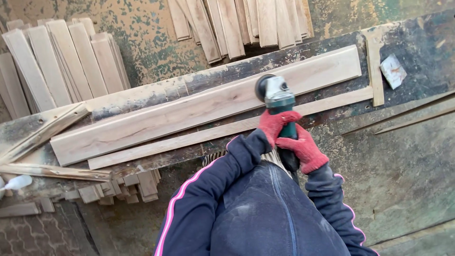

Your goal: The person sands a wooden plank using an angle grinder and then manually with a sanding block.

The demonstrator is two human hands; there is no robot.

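A green and grey angle grinder (277,97) rests its disc on a long pale wooden board (189,111) lying across a dirty workbench (417,52). My left hand (275,124), in a red glove, grips the grinder's body just behind the head. My right hand (304,149), also red-gloved, holds the dark rear handle. Both sleeves are dark blue with a pink stripe. A thinner wooden strip (189,138) lies along the board's near side.
Stacks of pale boards lean at the back left (61,61) and back middle (241,23). A small sanding block (393,71) lies at the right. Short wood offcuts (118,187) sit under the bench's front edge. A white object (16,182) pokes in at the left.
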